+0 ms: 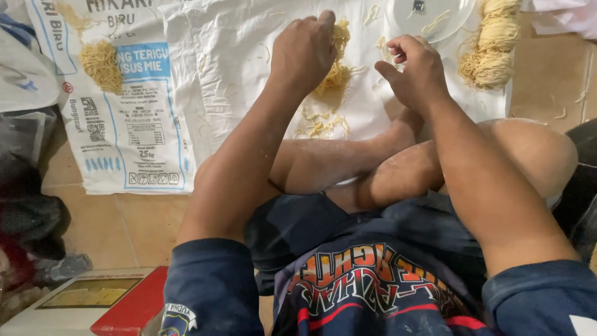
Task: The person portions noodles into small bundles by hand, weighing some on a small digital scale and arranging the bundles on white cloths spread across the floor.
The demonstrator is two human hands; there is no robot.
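I sit cross-legged on the floor in front of a white sack (pixel 224 68) spread flat. My left hand (pixel 303 51) grips a bunch of yellow raw noodles (pixel 336 74) that hangs down onto the sack. Just to its right, my right hand (pixel 413 70) has its fingers curled and pinched together; I cannot tell whether a strand is in them. Loose bits of noodle (pixel 320 124) lie on the sack below the bunch.
A noodle nest (pixel 99 62) lies on the printed sack at the left. A row of noodle bundles (pixel 494 43) sits at the upper right beside a clear round lid (pixel 429 18). Bags are piled at the left edge. A red and white box (pixel 106 302) is at the lower left.
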